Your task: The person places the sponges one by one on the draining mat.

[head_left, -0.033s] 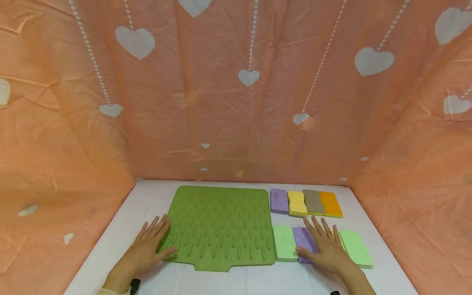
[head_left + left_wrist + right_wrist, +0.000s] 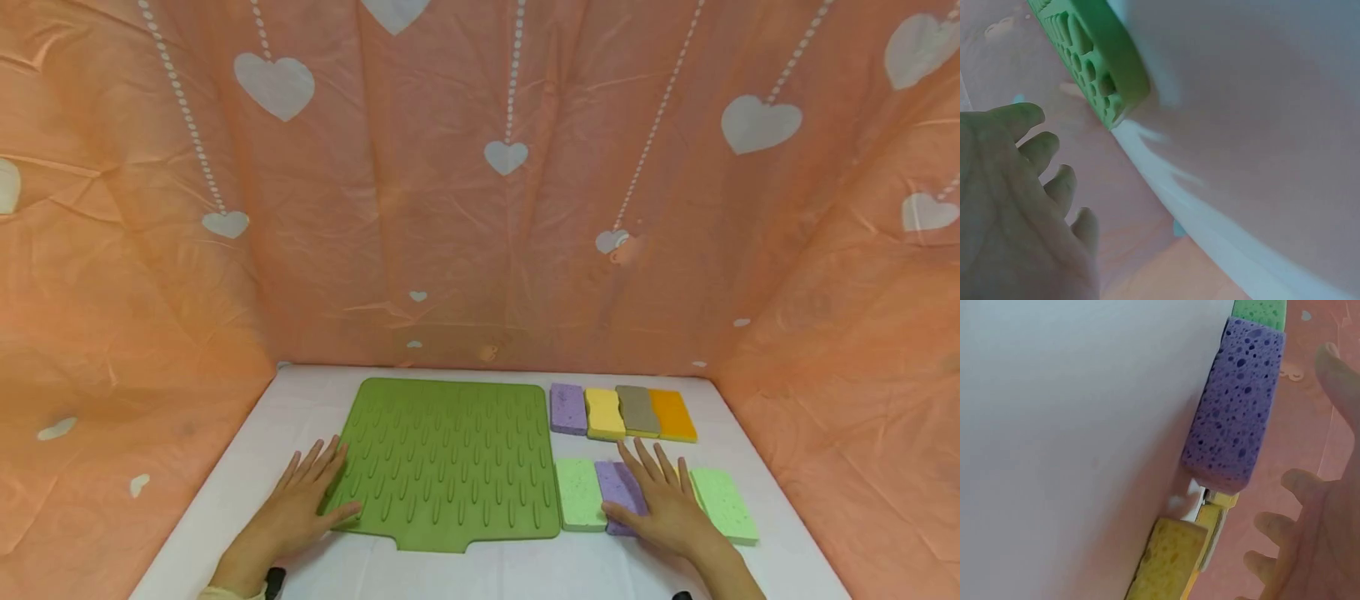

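Green mat [image 2: 450, 457] lies flat on white counter [image 2: 525, 575]. Left hand [image 2: 296, 504] hovers by mat's left edge, fingers spread, released. Right hand [image 2: 670, 508] hovers over near row: pale green sponge [image 2: 581, 496], purple sponge [image 2: 617, 482], yellow sponge [image 2: 1165, 561], second pale green sponge [image 2: 725, 506]; fingers spread, released. Far row: another purple sponge [image 2: 567, 409], another yellow sponge [image 2: 603, 414], grey sponge [image 2: 637, 408], orange sponge [image 2: 675, 415]. Orange curtain [image 2: 450, 250] behind.

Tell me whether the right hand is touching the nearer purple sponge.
Apart. The right wrist view shows a strip of pinkish backdrop between the right hand and the nearer purple sponge.
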Tool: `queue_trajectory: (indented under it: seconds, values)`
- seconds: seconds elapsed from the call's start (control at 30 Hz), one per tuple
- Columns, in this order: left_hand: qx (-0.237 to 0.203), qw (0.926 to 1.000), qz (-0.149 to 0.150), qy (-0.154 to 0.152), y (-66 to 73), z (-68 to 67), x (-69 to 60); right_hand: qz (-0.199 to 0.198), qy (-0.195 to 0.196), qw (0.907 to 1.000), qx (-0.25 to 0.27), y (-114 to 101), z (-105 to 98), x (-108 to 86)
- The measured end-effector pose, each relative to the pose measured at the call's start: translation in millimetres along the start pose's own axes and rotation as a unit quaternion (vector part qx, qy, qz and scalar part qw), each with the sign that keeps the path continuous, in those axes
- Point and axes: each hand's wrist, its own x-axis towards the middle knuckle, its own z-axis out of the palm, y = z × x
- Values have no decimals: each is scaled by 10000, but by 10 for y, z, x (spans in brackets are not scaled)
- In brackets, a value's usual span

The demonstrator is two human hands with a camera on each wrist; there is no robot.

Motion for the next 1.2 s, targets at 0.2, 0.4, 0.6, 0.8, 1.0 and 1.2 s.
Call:
queue_trajectory:
  seconds: [0.2, 0.4, 0.6, 0.8, 1.0, 1.2]
  values:
    - [-69, 10000, 7, -24, -7, 17, -5, 23, -18, 10000, 6, 9, -10, -17]
    - [-107, 9999, 14, -30, -21, 28, -9, -37, -58, 10000, 23, 55, -64, 19]
    - [-44, 9999, 109, -40, -36, 74, -49, -1, -116, 9998, 185, 180, -139, 12]
    - [-107, 9997, 84, -218, -14, 87, -72, 187, -264, 9994, 103, 365, -246, -56]
    - [-148, 9992, -50, -375, -41, 108, -68, 276, -335, 9989, 189, 522, -342, -105]
    - [-228, 9984, -110, -514, -51, 131, -88, 317, -409, 9983, 260, 649, -370, -176]
